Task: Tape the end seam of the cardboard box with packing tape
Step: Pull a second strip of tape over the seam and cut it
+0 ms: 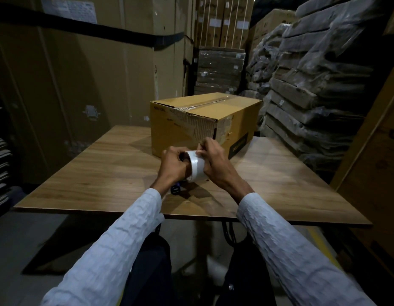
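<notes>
The small dark blue object under the left wrist is mostly hidden; its kind stays unclear.

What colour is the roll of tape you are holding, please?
The tape roll looks white, seen in the head view.

Cardboard box: brown, closed, on table at 12 o'clock, clear tape along top seam, near end torn. Tape roll: clear/whitish, upright, just below box, off tabletop.
</notes>
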A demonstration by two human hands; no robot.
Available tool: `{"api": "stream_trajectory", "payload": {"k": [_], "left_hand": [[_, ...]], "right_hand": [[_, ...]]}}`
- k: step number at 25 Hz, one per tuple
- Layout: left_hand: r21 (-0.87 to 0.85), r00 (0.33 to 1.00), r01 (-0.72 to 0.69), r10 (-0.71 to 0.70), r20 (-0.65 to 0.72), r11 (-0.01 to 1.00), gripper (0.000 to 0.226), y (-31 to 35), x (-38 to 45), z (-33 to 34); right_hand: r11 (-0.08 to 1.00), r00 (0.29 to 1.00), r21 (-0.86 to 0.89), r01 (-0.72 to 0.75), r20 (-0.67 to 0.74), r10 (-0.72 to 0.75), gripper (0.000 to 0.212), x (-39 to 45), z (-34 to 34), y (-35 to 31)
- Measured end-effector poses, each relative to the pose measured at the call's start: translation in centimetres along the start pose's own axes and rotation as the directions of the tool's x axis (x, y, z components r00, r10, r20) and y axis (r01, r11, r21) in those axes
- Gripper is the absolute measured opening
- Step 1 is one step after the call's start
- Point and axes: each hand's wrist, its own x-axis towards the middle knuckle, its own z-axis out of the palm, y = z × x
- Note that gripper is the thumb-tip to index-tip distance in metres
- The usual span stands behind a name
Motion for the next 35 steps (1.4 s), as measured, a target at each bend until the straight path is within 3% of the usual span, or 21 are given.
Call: {"api": "stream_trajectory", "payload": {"k": [2, 5, 8, 12, 14, 16, 18, 20, 23, 31, 35], "left_hand": [[0.019, 0.999, 0.029, -0.03, 0.021, 0.999, 0.013, -0.1, 0.1, 0.0], [0.038, 0.998, 0.058, -0.058, 0.013, 0.998, 0.006, -0.6, 0.2, -0.2], [-0.006, 0.997, 0.078, -0.078, 0.028, 0.997, 0.013, -1.2, 0.2, -0.1], [-0.173, 0.983, 0.125, -0.099, 0.152, 0.977, 0.021, -1.7, 0.0, 0.1], [-0.343, 0.965, 0.2, -0.126, 0.228, 0.918, 0.039, -2.0, -0.4, -0.2], [-0.42, 0.985, 0.168, -0.139, 0.099, 0.892, 0.036, -2.1, -1.6, -0.7], [-0.381, 0.994, 0.032, -0.071, -0.089, 0.924, 0.02, -1.9, -3.0, -0.9], [-0.332, 0.998, -0.048, 0.029, -0.061, 0.942, 0.031, -1.2, -4.0, -0.6], [-0.267, 0.999, -0.039, 0.04, -0.001, 0.963, 0.044, -0.4, -3.7, 0.4], [-0.386, 0.995, -0.027, -0.014, -0.101, 0.922, 0.039, 0.3, -3.6, 1.2], [-0.409, 0.987, -0.016, -0.05, -0.151, 0.913, 0.025, 0.3, -3.1, 1.2]], "right_hand": [[0.998, 1.0, 0.065, -0.015, -0.011, 0.015, 0.008, 0.0, 0.0, 0.3], [0.989, 0.995, 0.133, -0.061, 0.085, 0.05, 0.028, 0.8, -0.8, 0.7], [0.999, 0.989, 0.04, -0.015, 0.149, 0.008, 0.015, 1.5, -1.1, 1.2], [0.997, 0.999, 0.07, -0.033, 0.001, 0.033, 0.008, 1.8, -0.7, 0.9], [0.997, 0.997, 0.057, -0.059, -0.05, 0.062, 0.011, 2.2, -0.8, 0.8], [0.993, 0.992, 0.075, -0.092, -0.075, 0.098, 0.006, 2.7, -1.1, 0.9], [0.983, 0.985, 0.126, -0.132, -0.096, 0.145, 0.003, 2.9, -1.1, 0.7], [0.968, 0.977, 0.188, -0.168, -0.098, 0.189, 0.004, 3.3, -1.0, 0.4], [0.947, 0.969, 0.242, -0.211, -0.075, 0.235, 0.006, 4.0, -0.6, -0.3], [0.973, 0.983, 0.179, -0.142, -0.092, 0.161, 0.005, 5.6, -0.2, -0.9], [0.98, 0.983, 0.164, -0.116, -0.125, 0.137, 0.006, 6.0, -0.2, -1.0]]}}
